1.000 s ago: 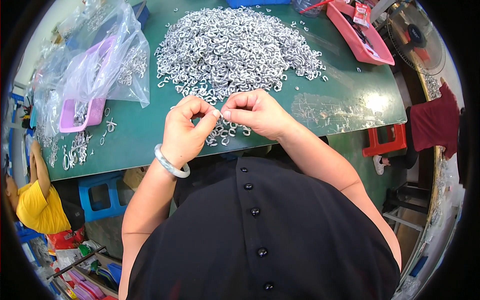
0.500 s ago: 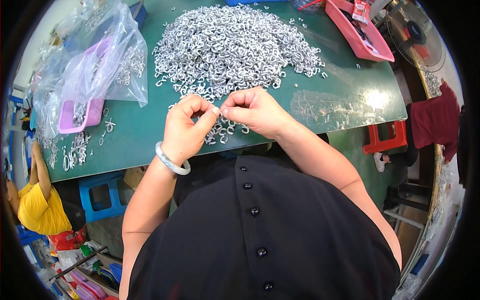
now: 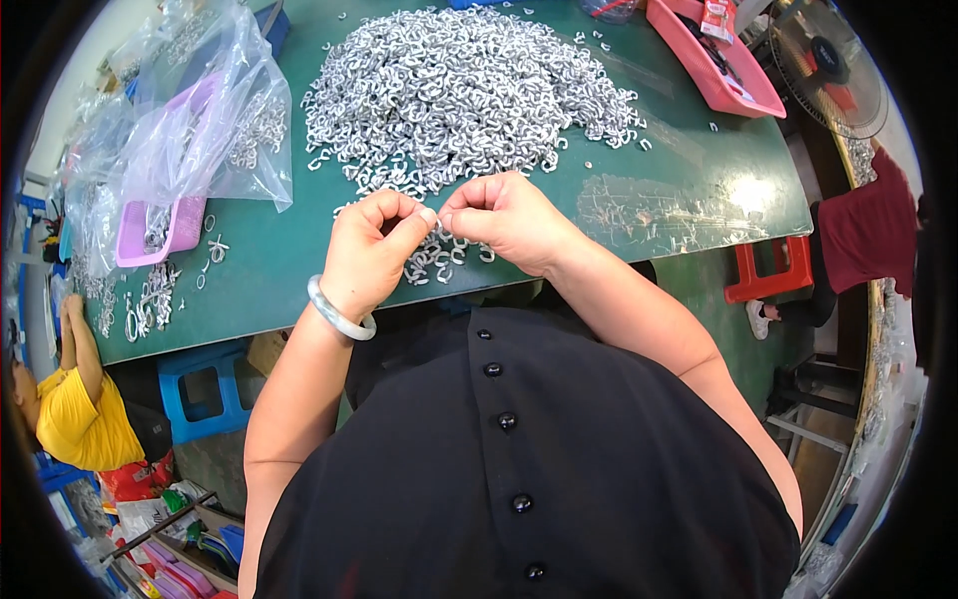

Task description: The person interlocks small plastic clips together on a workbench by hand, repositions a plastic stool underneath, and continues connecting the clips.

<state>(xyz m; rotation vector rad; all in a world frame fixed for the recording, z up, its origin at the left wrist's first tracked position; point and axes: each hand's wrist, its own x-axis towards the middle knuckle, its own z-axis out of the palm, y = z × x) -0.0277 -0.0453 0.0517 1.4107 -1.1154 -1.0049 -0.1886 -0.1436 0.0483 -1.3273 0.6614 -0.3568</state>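
My left hand (image 3: 369,248) and my right hand (image 3: 513,222) meet at the near side of a green table, thumbs and forefingers pinched and the fingertips almost touching. Whatever lies between the tips is too small and covered to make out. Just beyond them rises a large heap of small silvery C-shaped metal pieces (image 3: 449,95). A smaller scatter of the same C-shaped pieces (image 3: 435,264) lies beneath and between my hands. A pale bangle (image 3: 340,311) circles my left wrist.
Left on the green table (image 3: 269,285) stand a purple basket (image 3: 185,228) under a clear plastic bag (image 3: 215,135) and loose metal rings. A pink tray (image 3: 723,75) holds tools at the far right, near a fan (image 3: 828,65). People in yellow (image 3: 90,424) and maroon (image 3: 870,230) flank the table.
My hands stay pinched together in nearly the same spot, with only a slight shift of the fingers. The heap looks the same.
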